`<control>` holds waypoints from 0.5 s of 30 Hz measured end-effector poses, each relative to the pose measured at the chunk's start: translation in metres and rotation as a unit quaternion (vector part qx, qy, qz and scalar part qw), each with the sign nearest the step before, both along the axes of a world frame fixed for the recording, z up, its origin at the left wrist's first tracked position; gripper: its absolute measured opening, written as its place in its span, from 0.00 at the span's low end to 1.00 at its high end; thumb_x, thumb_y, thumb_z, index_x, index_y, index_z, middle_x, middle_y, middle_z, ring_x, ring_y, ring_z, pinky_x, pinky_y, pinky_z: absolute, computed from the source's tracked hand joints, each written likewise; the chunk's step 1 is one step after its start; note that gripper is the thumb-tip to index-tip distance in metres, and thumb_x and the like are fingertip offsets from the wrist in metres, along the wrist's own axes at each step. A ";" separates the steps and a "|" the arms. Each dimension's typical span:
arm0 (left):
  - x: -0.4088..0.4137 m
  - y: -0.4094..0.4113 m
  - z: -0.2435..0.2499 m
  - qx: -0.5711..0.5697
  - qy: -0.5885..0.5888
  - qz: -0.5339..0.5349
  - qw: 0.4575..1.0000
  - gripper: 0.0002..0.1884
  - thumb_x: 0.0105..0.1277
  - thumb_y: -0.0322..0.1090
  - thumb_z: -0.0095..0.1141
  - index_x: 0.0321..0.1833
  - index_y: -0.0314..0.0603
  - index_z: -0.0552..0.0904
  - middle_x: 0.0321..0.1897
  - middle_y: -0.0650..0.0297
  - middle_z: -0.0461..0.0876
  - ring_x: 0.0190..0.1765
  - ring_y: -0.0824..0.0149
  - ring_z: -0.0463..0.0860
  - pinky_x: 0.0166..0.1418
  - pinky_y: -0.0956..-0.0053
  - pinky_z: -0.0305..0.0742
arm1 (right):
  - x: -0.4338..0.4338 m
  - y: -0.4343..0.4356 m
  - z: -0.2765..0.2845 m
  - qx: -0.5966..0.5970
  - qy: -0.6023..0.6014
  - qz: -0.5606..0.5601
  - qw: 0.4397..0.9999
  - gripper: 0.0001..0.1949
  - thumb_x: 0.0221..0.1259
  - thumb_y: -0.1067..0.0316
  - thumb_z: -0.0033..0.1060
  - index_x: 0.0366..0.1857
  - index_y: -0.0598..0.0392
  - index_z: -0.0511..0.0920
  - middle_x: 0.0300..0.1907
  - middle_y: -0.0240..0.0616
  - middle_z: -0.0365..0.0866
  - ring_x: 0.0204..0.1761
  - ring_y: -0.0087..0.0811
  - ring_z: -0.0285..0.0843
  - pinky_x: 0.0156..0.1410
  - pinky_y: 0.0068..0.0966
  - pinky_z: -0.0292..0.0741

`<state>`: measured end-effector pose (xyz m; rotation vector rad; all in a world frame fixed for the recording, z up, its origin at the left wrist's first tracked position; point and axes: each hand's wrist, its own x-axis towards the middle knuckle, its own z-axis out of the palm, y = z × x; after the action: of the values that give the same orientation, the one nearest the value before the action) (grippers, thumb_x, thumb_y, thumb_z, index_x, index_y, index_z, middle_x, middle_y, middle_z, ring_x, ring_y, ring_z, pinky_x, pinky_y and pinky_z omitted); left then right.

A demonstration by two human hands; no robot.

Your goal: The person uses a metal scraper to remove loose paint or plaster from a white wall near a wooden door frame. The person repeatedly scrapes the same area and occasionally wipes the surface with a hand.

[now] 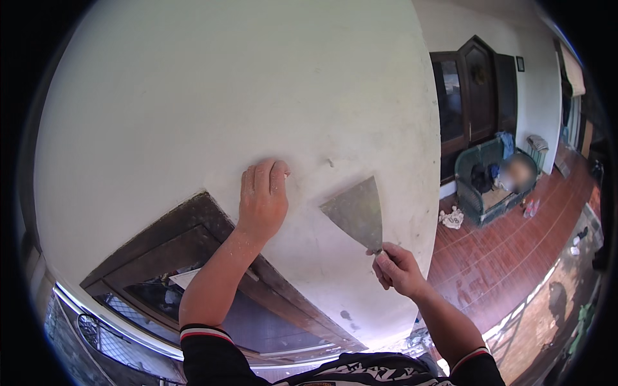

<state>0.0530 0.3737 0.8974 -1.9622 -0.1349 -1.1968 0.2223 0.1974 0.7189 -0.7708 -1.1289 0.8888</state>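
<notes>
My right hand (397, 270) grips the handle of a wide putty knife (356, 212). The flared metal blade points up and to the left, close to a pale painted wall (217, 96); I cannot tell if its edge touches. Higher up and to the left, my left hand (263, 200) rests against the wall, back towards me and fingers bent. White dust covers its skin. A small pale bit shows by its index finger, but the palm is hidden, so a held thing cannot be made out. A small raised mark (330, 163) on the wall lies between hand and blade.
A dark wooden window frame (207, 212) sits in the wall beneath my left forearm. Past the wall's right edge, a green wicker seat (470, 169) stands on a red tiled floor (487, 270), with a blurred person (517, 172) there. A dark wooden door (480, 91) is behind.
</notes>
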 end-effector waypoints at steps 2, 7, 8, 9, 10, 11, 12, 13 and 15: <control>-0.001 0.000 0.004 -0.007 -0.014 0.005 1.000 0.11 0.54 0.16 0.52 0.40 0.37 0.75 0.40 0.57 0.74 0.42 0.56 0.76 0.49 0.63 0.73 | -0.001 0.000 0.001 0.001 -0.008 -0.008 1.000 0.15 0.74 0.59 0.45 0.49 0.62 0.73 0.15 0.27 0.61 0.14 0.17 0.57 0.18 0.16 0.62; -0.035 -0.005 0.064 -0.008 -0.162 0.050 0.985 0.11 0.57 0.16 0.49 0.41 0.37 0.75 0.41 0.55 0.77 0.47 0.54 0.77 0.52 0.60 0.73 | 0.001 -0.005 0.001 -0.039 -0.019 -0.005 0.999 0.13 0.74 0.63 0.43 0.49 0.61 0.74 0.18 0.28 0.65 0.16 0.17 0.62 0.22 0.16 0.62; -0.049 -0.008 0.079 -0.040 -0.239 0.063 0.968 0.10 0.58 0.17 0.50 0.41 0.38 0.76 0.39 0.57 0.78 0.45 0.55 0.78 0.50 0.62 0.75 | 0.002 -0.005 0.000 -0.036 -0.021 -0.004 0.999 0.13 0.74 0.63 0.43 0.49 0.61 0.73 0.18 0.28 0.66 0.16 0.17 0.62 0.21 0.16 0.62; -0.066 -0.013 0.090 -0.014 -0.273 0.047 0.961 0.11 0.58 0.18 0.52 0.42 0.41 0.78 0.38 0.58 0.80 0.44 0.55 0.79 0.48 0.63 0.77 | 0.003 -0.006 0.000 -0.036 -0.020 -0.003 0.999 0.13 0.74 0.63 0.44 0.49 0.61 0.73 0.18 0.28 0.66 0.16 0.17 0.62 0.21 0.16 0.62; -0.079 -0.019 0.094 -0.107 -0.304 0.048 0.946 0.14 0.58 0.19 0.54 0.46 0.44 0.79 0.39 0.59 0.81 0.44 0.56 0.79 0.47 0.64 0.76 | 0.003 -0.006 -0.001 -0.034 -0.016 -0.005 0.999 0.13 0.74 0.63 0.44 0.49 0.61 0.73 0.18 0.28 0.66 0.15 0.17 0.62 0.21 0.16 0.62; -0.084 -0.024 0.088 -0.106 -0.247 0.050 0.962 0.15 0.58 0.20 0.56 0.47 0.44 0.80 0.40 0.60 0.81 0.44 0.57 0.79 0.47 0.64 0.76 | 0.002 -0.006 -0.002 -0.030 -0.014 -0.002 0.999 0.13 0.74 0.63 0.43 0.50 0.61 0.73 0.18 0.28 0.66 0.15 0.17 0.62 0.21 0.16 0.62; -0.090 -0.030 0.078 -0.136 -0.211 0.051 0.967 0.16 0.57 0.21 0.57 0.48 0.45 0.80 0.41 0.61 0.81 0.44 0.58 0.79 0.47 0.64 0.75 | 0.001 -0.006 -0.003 -0.027 -0.008 0.000 1.000 0.13 0.74 0.63 0.43 0.50 0.62 0.73 0.18 0.28 0.66 0.15 0.17 0.62 0.20 0.16 0.62; -0.093 -0.036 0.066 -0.181 -0.181 0.059 0.965 0.17 0.56 0.22 0.59 0.49 0.46 0.81 0.41 0.62 0.81 0.45 0.59 0.79 0.47 0.65 0.75 | -0.001 -0.006 -0.003 -0.024 -0.002 0.002 1.000 0.13 0.74 0.63 0.43 0.50 0.62 0.73 0.18 0.29 0.66 0.15 0.17 0.62 0.20 0.16 0.62; -0.092 -0.044 0.037 -0.121 -0.056 0.092 0.987 0.20 0.53 0.26 0.64 0.50 0.47 0.81 0.44 0.65 0.80 0.46 0.62 0.79 0.49 0.65 0.72 | -0.006 -0.003 -0.005 -0.018 0.000 0.014 1.000 0.13 0.74 0.64 0.44 0.50 0.62 0.73 0.18 0.28 0.66 0.15 0.17 0.61 0.20 0.15 0.63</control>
<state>-0.0387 0.3298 0.9341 -2.0365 -0.5309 -1.2130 0.2163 0.1939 0.7142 -0.7866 -1.1293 0.9359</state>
